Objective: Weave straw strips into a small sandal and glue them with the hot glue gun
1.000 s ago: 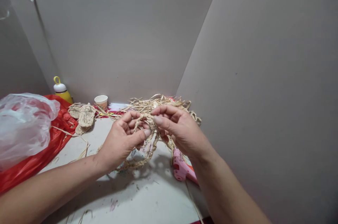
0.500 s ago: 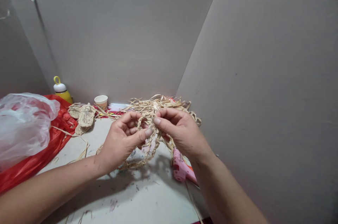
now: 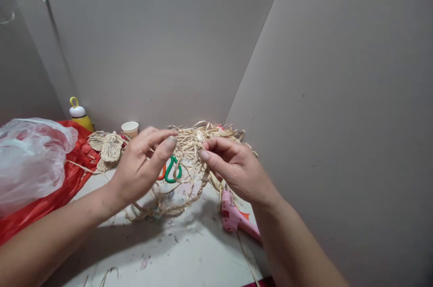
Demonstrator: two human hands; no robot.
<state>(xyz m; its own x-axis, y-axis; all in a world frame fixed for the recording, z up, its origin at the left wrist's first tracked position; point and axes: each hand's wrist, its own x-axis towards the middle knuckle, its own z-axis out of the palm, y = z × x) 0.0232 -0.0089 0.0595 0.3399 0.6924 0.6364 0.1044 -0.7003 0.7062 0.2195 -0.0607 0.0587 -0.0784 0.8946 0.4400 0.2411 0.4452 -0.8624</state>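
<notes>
A braided straw cord (image 3: pixel 200 191) hangs in loops below my hands, and its lower part rests on the white table (image 3: pixel 162 251). My right hand (image 3: pixel 237 165) pinches the cord's upper end between thumb and forefinger. Off to the left, my left hand (image 3: pixel 142 163) is lifted away from the braid, fingers stretched out and thumb close to the forefinger, with nothing visible held. Between the hands, scissors with green and orange handles (image 3: pixel 173 170) lie on the table. Behind them is a pile of loose straw strands (image 3: pixel 189 137).
A pink glue gun (image 3: pixel 232 215) lies under my right wrist. On the left are woven straw pieces (image 3: pixel 111 148), a red plastic bag (image 3: pixel 76 174), a clear plastic bag (image 3: pixel 34 161), a paper cup (image 3: pixel 130 129) and a yellow bottle (image 3: pixel 81 118). Grey panels (image 3: pixel 162 52) enclose the table.
My left hand has let go of the braid and moved left and slightly up. The braid's loops have dropped lower, and the scissors' handles have come into view. The right hand has barely moved.
</notes>
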